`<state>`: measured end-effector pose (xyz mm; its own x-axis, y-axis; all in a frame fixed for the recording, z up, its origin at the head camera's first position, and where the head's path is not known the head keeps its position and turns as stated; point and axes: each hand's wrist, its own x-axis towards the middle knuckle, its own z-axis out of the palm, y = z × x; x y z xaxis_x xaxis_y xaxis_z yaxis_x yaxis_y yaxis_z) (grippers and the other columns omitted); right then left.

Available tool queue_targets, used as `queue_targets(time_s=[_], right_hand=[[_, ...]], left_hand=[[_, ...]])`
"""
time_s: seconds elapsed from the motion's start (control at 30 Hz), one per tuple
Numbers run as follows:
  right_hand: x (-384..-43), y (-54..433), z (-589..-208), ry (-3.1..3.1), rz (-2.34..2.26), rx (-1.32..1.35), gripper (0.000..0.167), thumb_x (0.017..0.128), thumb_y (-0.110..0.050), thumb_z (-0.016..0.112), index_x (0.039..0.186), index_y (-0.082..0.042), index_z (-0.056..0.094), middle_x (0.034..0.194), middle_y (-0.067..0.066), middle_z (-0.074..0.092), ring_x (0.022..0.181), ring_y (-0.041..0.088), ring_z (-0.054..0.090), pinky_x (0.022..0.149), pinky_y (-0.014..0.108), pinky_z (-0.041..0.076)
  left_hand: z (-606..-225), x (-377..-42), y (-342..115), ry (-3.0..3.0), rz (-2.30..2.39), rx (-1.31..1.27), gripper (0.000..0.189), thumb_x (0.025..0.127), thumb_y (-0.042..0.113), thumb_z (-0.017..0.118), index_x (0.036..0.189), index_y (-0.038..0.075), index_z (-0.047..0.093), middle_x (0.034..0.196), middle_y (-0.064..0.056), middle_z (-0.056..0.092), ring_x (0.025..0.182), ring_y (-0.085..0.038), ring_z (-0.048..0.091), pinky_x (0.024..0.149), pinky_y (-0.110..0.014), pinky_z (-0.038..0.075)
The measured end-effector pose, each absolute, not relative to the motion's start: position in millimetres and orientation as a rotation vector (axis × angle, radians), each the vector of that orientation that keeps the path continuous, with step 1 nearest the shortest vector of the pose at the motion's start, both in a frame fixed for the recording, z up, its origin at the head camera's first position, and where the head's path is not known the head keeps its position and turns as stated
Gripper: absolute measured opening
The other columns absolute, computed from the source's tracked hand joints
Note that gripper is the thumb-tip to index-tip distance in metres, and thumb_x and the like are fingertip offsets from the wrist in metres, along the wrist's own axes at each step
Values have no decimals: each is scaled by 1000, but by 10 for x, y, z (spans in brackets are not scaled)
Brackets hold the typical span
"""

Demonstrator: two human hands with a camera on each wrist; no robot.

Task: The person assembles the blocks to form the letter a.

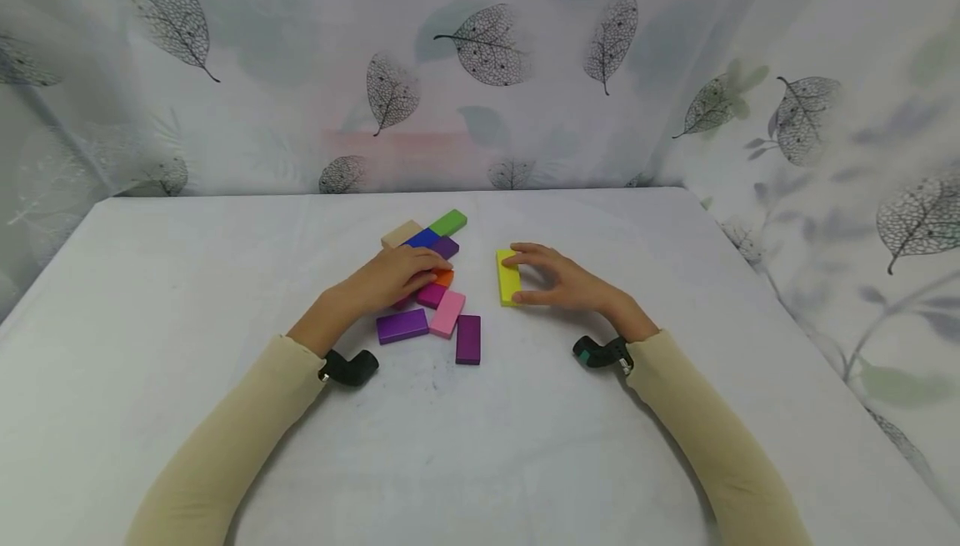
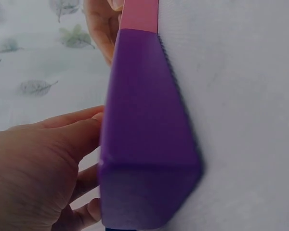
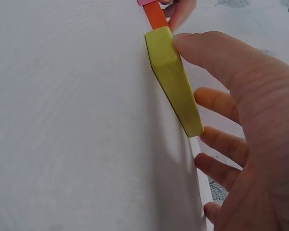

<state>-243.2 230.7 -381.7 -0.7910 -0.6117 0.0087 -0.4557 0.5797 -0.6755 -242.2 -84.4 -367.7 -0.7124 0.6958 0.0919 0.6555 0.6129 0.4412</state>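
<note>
In the head view my left hand [image 1: 408,271] reaches over a loose group of coloured blocks, its fingertips at an orange block [image 1: 444,278]. A magenta block [image 1: 431,296] lies just below those fingers. In the left wrist view, a large purple block [image 2: 144,106] hides part of the left fingers. My right hand [image 1: 558,279] holds a yellow block [image 1: 508,279], thumb at its near end and fingers toward the far end. The right wrist view shows the thumb and fingertips against one long side of the yellow block [image 3: 171,77].
Beige [image 1: 401,234], blue [image 1: 422,238], green [image 1: 448,222] and dark purple [image 1: 447,247] blocks lie beyond the left hand. Nearer are a violet block [image 1: 402,326], a pink block [image 1: 447,313] and a plum block [image 1: 468,340]. A leaf-patterned curtain [image 1: 285,112] hangs behind the white table [image 1: 480,454].
</note>
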Motion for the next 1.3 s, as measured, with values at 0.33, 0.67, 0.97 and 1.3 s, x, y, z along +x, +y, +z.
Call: queue_targets(time_s=[0.33, 0.67, 0.97, 1.3], right_hand=[[-2442, 2313, -3842, 2578, -1040, -884, 55, 86, -19, 75, 137, -11, 55, 156, 15, 32, 145, 33, 22, 115, 60, 16], [-2437, 2340, -3859, 2572, -1043, -866, 56, 87, -21, 75, 138, -13, 55, 157, 12, 31, 146, 33, 20, 115, 61, 14], [-2429, 2313, -3902, 2572, -1067, -872, 54, 88, -18, 72, 139, -12, 54, 157, 12, 30, 146, 32, 20, 116, 58, 14], [-2446, 2343, -3888, 2557, -1074, -913, 51, 92, -18, 67, 140, -11, 52, 158, 14, 28, 146, 34, 19, 115, 59, 13]], left_hand=[[-3624, -2394, -846, 2718, 708, 1082, 37, 95, 19, 64, 129, 5, 62, 123, -12, 63, 116, -27, 58, 103, -43, 44], [-3544, -2377, -764, 2677, 692, 888, 43, 91, 23, 69, 129, 3, 61, 126, -14, 62, 118, -27, 55, 105, -42, 43], [-3540, -2353, -731, 2745, 549, 931, 43, 91, 28, 70, 127, 5, 64, 115, -10, 63, 100, -22, 56, 92, -37, 50], [-3563, -2342, -679, 2810, 641, 989, 46, 90, 33, 70, 125, 4, 64, 113, -8, 62, 101, -20, 58, 91, -36, 52]])
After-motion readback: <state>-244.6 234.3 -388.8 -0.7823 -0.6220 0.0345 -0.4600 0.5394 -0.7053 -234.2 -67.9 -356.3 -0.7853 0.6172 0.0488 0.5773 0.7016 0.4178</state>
